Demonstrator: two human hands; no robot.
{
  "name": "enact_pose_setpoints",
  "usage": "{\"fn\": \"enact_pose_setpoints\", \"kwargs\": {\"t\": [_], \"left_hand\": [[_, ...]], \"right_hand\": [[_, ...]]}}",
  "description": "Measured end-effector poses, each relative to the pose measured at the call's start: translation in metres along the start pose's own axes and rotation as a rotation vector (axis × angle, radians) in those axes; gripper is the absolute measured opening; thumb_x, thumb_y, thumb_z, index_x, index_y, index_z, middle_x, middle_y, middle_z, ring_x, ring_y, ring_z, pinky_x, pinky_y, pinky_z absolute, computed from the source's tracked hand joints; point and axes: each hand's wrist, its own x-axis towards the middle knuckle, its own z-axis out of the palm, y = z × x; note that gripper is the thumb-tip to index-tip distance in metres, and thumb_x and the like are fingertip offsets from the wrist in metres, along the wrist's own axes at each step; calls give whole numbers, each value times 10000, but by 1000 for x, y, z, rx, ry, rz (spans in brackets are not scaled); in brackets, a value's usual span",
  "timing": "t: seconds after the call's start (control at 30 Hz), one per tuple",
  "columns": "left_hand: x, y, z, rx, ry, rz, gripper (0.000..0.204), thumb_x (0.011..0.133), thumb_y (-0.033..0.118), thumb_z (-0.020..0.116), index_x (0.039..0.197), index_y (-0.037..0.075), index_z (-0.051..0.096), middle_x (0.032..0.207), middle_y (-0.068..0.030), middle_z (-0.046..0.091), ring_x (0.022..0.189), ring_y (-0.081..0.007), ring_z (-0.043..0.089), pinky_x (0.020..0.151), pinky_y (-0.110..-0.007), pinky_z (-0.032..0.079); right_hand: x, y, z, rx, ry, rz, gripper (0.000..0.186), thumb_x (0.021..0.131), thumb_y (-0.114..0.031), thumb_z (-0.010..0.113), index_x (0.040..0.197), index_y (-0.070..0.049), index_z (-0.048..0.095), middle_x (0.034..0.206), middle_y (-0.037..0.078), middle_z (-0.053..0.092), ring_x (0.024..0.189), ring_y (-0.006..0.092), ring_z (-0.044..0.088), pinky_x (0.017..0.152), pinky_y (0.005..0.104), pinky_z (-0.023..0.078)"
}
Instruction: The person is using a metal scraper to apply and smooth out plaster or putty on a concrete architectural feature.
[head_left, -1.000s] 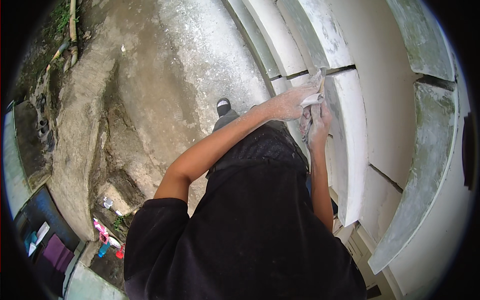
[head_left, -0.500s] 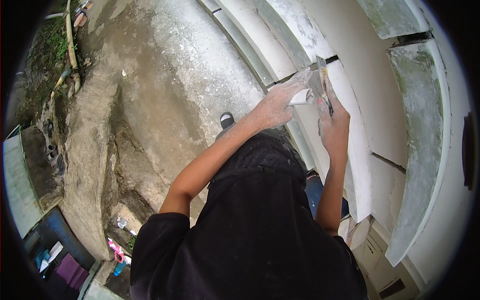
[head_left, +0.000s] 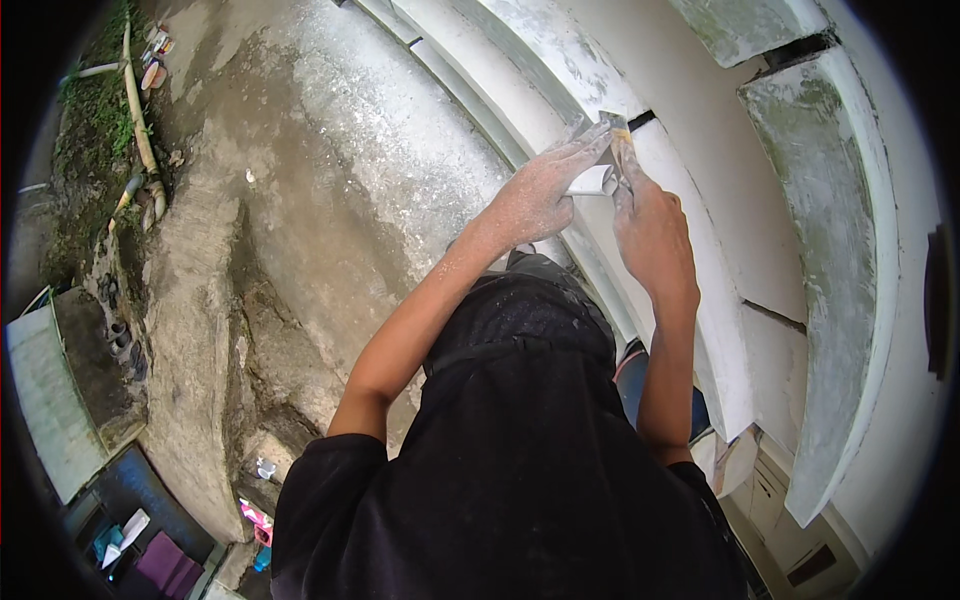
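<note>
My left hand, dusted with white powder, is closed round a white, hollow, curled piece. Its fingers reach along a thin grey sheet beside that piece, partly hidden. In my right hand is a putty knife with a metal blade and a yellowish patch, its handle mostly covered by the fingers. The two hands almost meet, with the knife against or very close to the left fingertips. Below and beyond them run long white ledges, whose faces carry smeared, patchy coating.
On the right, a curved greenish-white slab runs along a pale wall. A dark blue rounded container stands by my right forearm. The concrete ground is spattered white. Pipes lie at far left; cloths are at lower left.
Both hands have shifted slightly left in the picture as the view swung. The right hand has turned, bringing the putty knife closer to the left fingertips. Both keep their hold.
</note>
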Motion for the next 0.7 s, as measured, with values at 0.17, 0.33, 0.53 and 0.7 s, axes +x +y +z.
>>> {"fn": "enact_pose_setpoints", "kwargs": {"t": [0.17, 0.33, 0.53, 0.7], "left_hand": [[8, -7, -2, -57, 60, 55, 720, 612, -116, 459, 1325, -24, 491, 1384, -216, 476, 1322, -355, 405, 1147, -419, 287], [4, 4, -18, -121, 82, -9, 656, 634, -140, 422, 1256, 15, 562, 1288, -215, 556, 1257, -390, 464, 1104, -427, 347], [4, 21, -18, -353, 28, -394, 436, 700, -60, 508, 1126, -35, 593, 1073, -182, 658, 895, -300, 666, 851, -357, 531], [-21, 17, -5, -1212, -27, -625, 309, 840, 90, 622, 1119, -26, 557, 958, -83, 638, 796, -156, 650, 740, -300, 538]], "right_hand": [[17, -4, 4, -144, 17, -36, 447, 877, -72, 520, 1302, 63, 487, 930, 286, 652, 956, 445, 610, 847, 504, 473], [-1, -8, -10, -49, -38, 20, 441, 908, -102, 511, 1318, 56, 473, 938, 294, 645, 956, 446, 604, 853, 503, 464], [3, 1, 9, 183, 8, 31, 444, 914, -140, 522, 1304, 68, 479, 927, 321, 629, 892, 452, 616, 834, 495, 460], [-3, 17, 35, 409, 153, -5, 443, 936, -191, 503, 1282, 85, 492, 930, 314, 634, 880, 456, 614, 827, 486, 461]]}}
